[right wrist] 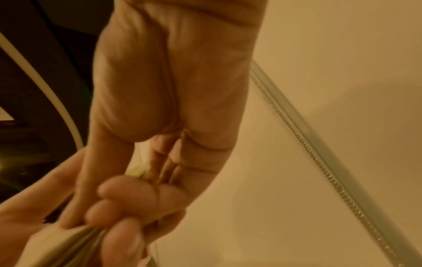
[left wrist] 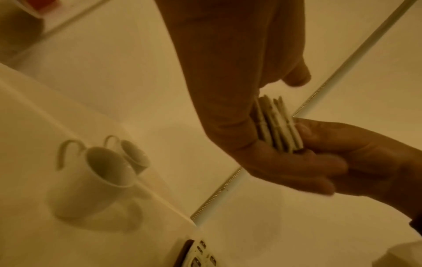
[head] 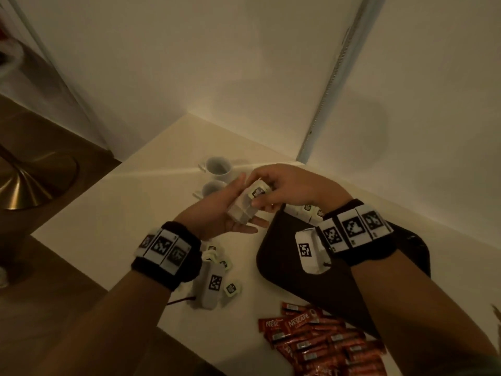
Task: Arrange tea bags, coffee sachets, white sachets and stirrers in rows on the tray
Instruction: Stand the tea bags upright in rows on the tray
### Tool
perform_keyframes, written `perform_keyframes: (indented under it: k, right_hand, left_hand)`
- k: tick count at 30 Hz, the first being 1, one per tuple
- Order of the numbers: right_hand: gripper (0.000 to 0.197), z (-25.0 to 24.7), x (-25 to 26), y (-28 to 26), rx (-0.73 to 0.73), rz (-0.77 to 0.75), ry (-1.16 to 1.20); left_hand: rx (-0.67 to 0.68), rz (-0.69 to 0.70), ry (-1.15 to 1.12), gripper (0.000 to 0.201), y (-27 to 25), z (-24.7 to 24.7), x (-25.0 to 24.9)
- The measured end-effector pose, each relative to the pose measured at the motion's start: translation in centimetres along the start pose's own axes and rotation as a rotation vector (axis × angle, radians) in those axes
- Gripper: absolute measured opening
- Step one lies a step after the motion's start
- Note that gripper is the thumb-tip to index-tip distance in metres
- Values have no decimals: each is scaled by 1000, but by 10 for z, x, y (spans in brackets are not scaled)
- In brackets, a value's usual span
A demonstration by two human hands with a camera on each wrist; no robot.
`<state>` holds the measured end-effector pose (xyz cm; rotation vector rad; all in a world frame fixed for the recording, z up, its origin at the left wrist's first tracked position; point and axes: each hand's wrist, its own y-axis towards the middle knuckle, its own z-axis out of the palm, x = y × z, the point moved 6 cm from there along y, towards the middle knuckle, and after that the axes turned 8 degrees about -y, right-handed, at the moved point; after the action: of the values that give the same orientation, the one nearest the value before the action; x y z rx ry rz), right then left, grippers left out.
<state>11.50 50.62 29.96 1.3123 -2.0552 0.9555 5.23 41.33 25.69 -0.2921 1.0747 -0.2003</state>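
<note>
- The left hand (head: 217,213) lies palm up above the pale table (head: 151,202), to the left of the dark rounded tray (head: 273,256); its fingers curl under a small stack of pale paper tea bags (head: 248,206) and the thumb rests along the side of the stack.
- The right hand (head: 284,185) reaches from above the tray's far edge and pinches the top of the same stack between thumb and fingertips.
- In the left wrist view the stack (left wrist: 277,124) shows as several thin packets on edge between the two hands.
- A short row of tea bags (head: 309,211) lies at the far edge of the tray, partly hidden by the right wrist.
- More loose tea bags (head: 229,276) lie on the table to the left of the tray.
- A heap of red coffee sachets (head: 320,346) lies on the table just before the tray's near edge.
- Two small white ceramic cups (head: 218,166) stand beyond the tray's far left corner, near the wall.
</note>
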Motion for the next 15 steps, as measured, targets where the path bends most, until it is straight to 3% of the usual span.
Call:
perform_keyframes:
  k: [2, 4, 9, 12, 15]
  right_hand:
    - [29, -18, -7, -10, -172, 27, 56]
    - [19, -30, -14, -23, -315, 43, 111]
    - [1, -42, -19, -48, -507, 8, 124]
    - [2, -56, -12, -63, -678, -26, 46]
    - [2, -66, 3, -77, -791, -79, -48]
  left_hand:
    - [-23, 50, 6, 54, 11, 10, -5]
    - [-40, 98, -17, 43, 22, 15, -5]
    - [-49, 163, -73, 41, 39, 28, 7]
    - [-69, 237, -66, 41, 46, 33, 12]
    - [-117, 329, -128, 25, 49, 35, 7]
